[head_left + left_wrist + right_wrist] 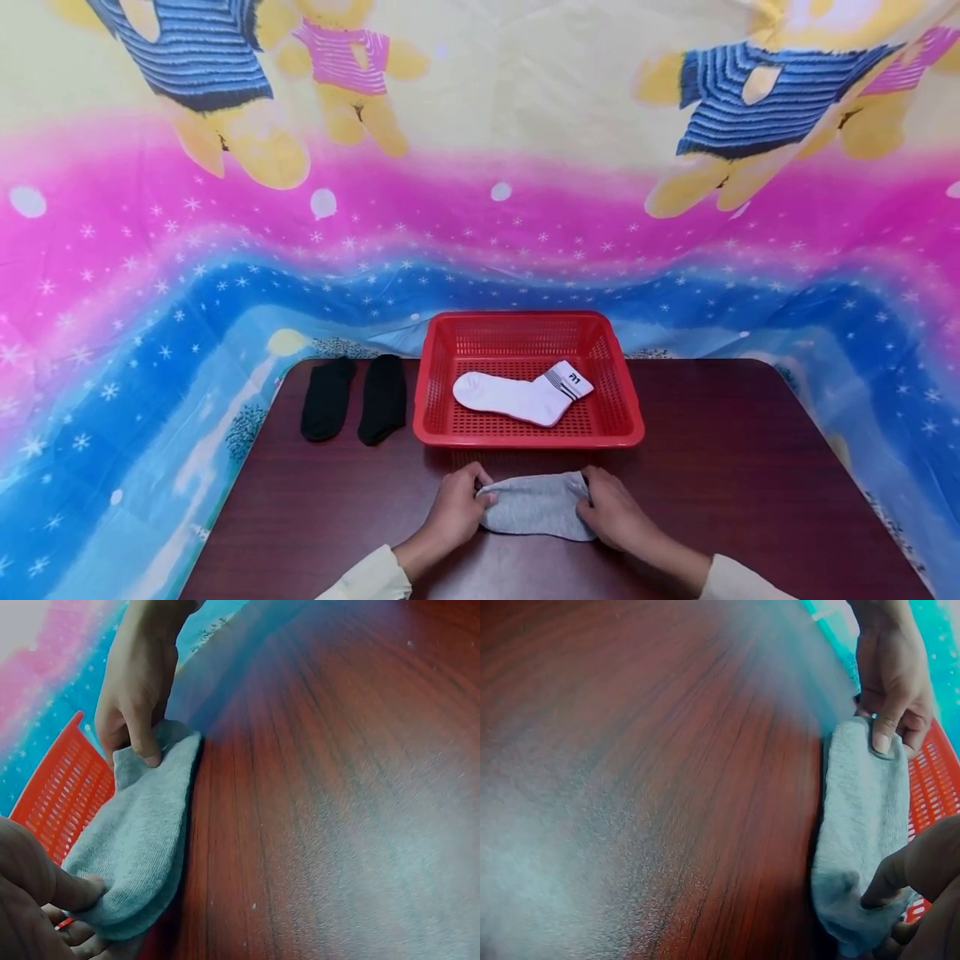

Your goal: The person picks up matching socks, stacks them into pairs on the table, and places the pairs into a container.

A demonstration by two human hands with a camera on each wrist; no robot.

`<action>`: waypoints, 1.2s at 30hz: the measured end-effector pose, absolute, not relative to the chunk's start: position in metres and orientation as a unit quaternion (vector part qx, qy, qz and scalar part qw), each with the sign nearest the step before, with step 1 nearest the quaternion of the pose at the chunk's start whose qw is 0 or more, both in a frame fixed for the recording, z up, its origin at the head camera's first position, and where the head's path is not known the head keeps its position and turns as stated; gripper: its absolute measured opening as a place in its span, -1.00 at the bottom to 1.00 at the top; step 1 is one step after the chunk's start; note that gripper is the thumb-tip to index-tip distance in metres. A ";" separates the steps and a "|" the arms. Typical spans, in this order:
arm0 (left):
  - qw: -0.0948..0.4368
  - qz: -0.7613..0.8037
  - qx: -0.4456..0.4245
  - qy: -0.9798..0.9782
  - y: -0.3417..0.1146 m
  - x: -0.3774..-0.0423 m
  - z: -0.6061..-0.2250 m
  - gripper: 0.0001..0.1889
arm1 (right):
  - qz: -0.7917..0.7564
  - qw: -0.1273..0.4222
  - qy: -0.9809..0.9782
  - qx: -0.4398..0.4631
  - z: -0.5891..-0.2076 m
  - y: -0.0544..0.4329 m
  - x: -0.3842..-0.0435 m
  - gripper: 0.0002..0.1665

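Note:
A pair of light grey socks (534, 505) is stretched flat between my two hands, low over the dark red-brown table (720, 467). My left hand (456, 507) pinches one end, thumb on top and fingers underneath. At the other end my right hand (613, 510) grips the fabric, its thumb also on the upper face. In the left wrist view, two layers of the grey socks (139, 832) show along the near edge. The right wrist view has the grey socks (862, 817) lengthwise, with a darker patch beside the right thumb.
Just beyond the hands stands a red plastic basket (528, 439) with a white sock (510, 398) inside, striped at its cuff. Two black socks, a left one (327, 400) and a right one (383, 400), lie left of the basket. A patterned cloth (495, 217) hangs behind the table.

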State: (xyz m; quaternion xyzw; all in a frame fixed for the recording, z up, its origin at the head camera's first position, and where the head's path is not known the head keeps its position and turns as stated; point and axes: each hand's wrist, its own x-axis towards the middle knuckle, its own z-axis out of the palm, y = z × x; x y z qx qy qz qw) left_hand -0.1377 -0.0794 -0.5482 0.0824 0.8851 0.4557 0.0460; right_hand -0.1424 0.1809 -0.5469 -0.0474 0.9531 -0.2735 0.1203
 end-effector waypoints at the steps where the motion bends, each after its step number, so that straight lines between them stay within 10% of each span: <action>1: 0.055 0.462 0.081 0.881 -0.080 -0.137 -0.548 -0.83 | -0.273 0.121 0.953 -0.055 -0.546 0.182 -0.141 -0.57; 19: 0.174 0.629 0.032 0.757 -0.106 -0.124 -0.523 -0.80 | -0.550 0.214 0.783 -0.197 -0.524 0.218 -0.130 -0.78; 36: 0.225 0.644 -0.019 0.731 -0.118 -0.129 -0.460 -0.66 | -0.552 0.300 0.774 -0.078 -0.448 0.224 -0.140 -0.58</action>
